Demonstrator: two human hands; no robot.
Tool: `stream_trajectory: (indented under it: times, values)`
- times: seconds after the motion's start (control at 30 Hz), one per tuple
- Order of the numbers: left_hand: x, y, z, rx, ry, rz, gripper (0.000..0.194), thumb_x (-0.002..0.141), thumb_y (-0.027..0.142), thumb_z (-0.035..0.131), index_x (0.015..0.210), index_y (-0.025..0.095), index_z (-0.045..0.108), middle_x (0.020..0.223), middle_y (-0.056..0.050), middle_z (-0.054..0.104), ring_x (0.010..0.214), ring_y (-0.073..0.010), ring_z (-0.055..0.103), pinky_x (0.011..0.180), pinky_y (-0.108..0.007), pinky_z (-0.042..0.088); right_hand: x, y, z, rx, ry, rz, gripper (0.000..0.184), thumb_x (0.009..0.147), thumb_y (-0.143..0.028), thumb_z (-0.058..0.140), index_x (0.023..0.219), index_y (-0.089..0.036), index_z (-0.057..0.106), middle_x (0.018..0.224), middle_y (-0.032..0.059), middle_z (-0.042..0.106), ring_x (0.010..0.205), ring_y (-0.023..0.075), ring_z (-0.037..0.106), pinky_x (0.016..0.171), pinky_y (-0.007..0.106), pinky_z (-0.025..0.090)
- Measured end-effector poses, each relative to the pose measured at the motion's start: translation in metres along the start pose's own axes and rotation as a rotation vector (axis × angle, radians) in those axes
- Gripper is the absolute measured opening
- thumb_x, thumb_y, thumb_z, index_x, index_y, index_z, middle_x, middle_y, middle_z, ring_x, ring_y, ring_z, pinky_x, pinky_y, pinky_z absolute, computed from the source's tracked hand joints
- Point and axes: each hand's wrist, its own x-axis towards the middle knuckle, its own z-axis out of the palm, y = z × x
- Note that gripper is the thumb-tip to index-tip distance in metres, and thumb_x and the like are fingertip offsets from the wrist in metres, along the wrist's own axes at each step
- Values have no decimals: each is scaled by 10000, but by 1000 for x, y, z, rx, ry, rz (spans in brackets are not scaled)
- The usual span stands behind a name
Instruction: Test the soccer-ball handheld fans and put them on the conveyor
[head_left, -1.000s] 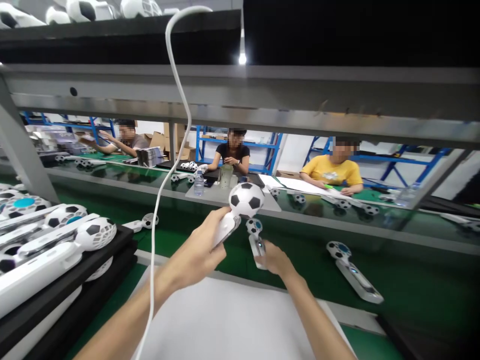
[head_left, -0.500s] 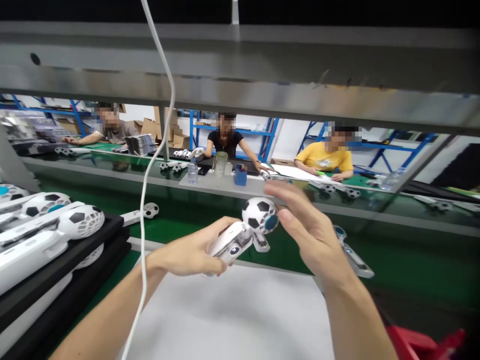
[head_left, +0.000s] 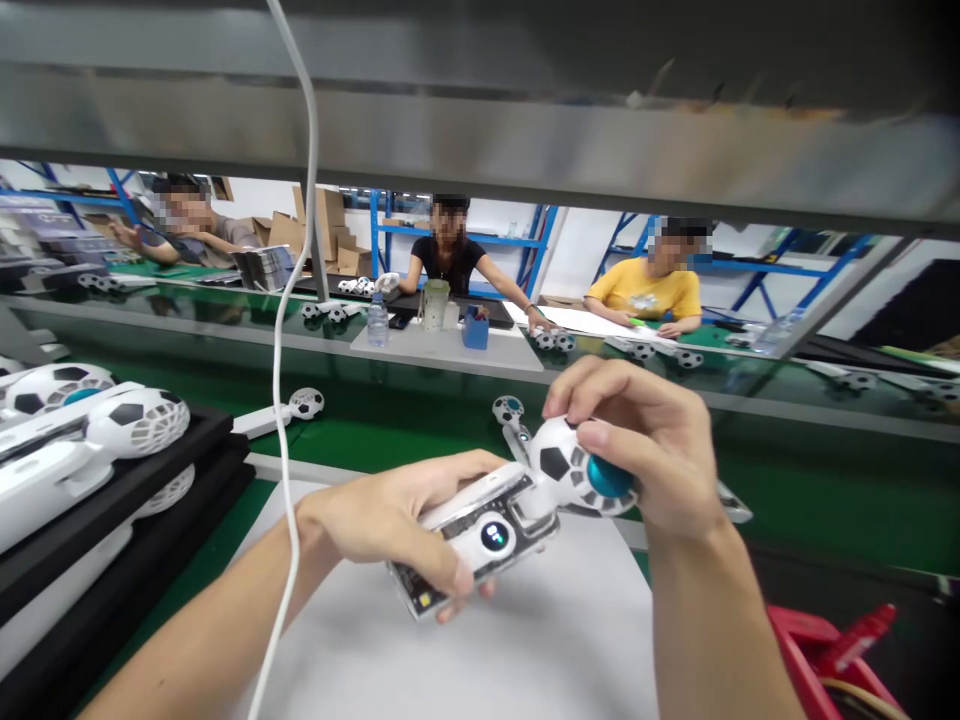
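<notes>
I hold a white handheld fan [head_left: 501,520] with a football-patterned head and a teal hub over a white mat [head_left: 525,640]. My left hand [head_left: 390,520] is closed round its handle, where a small lit display shows. My right hand [head_left: 645,450] is closed on the ball-shaped head, thumb beside the teal hub. Another such fan [head_left: 511,418] lies on the green belt [head_left: 420,435] just behind my hands.
Black trays [head_left: 112,510] with several identical fans stand at my left. A white cable [head_left: 289,330] hangs down before my left arm. One more fan [head_left: 277,412] lies on the belt. Three people sit across the line. A red object [head_left: 825,645] lies at lower right.
My right hand let go of a fan on the belt, came up and closed on the head of the fan in my left hand. That fan dropped lower and turned its display side up.
</notes>
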Motion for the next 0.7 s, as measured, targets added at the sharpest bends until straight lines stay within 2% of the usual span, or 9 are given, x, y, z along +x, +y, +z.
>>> stream_trajectory:
  times: [0.07, 0.17, 0.23, 0.37, 0.47, 0.6, 0.7]
  values:
    - [1, -1, 1, -50, -1, 12, 622, 701, 184, 797, 1241, 203, 489, 990, -66, 650, 656, -124, 641, 490, -195, 496, 0, -1, 0, 14, 23, -10, 88, 789, -155, 667, 714, -177, 625, 759, 38, 609, 692, 165, 542, 593, 280, 420]
    - [1, -1, 0, -63, -5, 19, 597, 698, 169, 788, 1219, 203, 498, 1126, -105, 624, 758, -153, 662, 481, -180, 487, 0, 0, 2, 16, 55, -39, 197, 797, -142, 659, 624, -172, 570, 678, 20, 576, 624, 143, 506, 555, 269, 381]
    - [-2, 1, -1, -6, 28, -30, 613, 698, 159, 782, 1236, 218, 493, 1069, -77, 636, 754, -149, 656, 505, -189, 504, 1, 1, 4, 6, 42, -20, 230, 821, -156, 650, 609, -169, 559, 649, 14, 563, 590, 133, 486, 528, 264, 349]
    - [-10, 8, -2, 162, 119, -144, 624, 708, 136, 759, 1260, 241, 490, 823, 13, 638, 611, -94, 593, 521, -183, 501, 2, 4, 8, 32, -8, 14, 281, 870, -232, 609, 601, -162, 566, 622, 17, 536, 565, 133, 451, 517, 276, 303]
    - [-12, 11, -2, 194, 124, -139, 604, 704, 127, 740, 1250, 237, 504, 828, 17, 628, 608, -90, 583, 521, -186, 500, 2, 7, 11, 64, 35, -36, 302, 877, -235, 571, 585, -159, 583, 594, 26, 513, 574, 150, 446, 541, 300, 308]
    - [-11, 11, -3, 180, 112, -122, 607, 714, 160, 754, 1259, 242, 499, 827, 15, 623, 623, -94, 582, 530, -190, 499, 1, 8, 14, 53, 165, -118, 271, 864, -165, 573, 596, -167, 615, 562, 17, 501, 555, 155, 443, 540, 309, 321]
    - [-11, 11, -4, 177, 105, -119, 626, 713, 184, 768, 1270, 245, 490, 829, 15, 624, 612, -91, 582, 539, -197, 501, 1, 6, 16, 33, 177, -150, 241, 849, -141, 572, 614, -167, 620, 585, 22, 525, 569, 161, 468, 530, 306, 322]
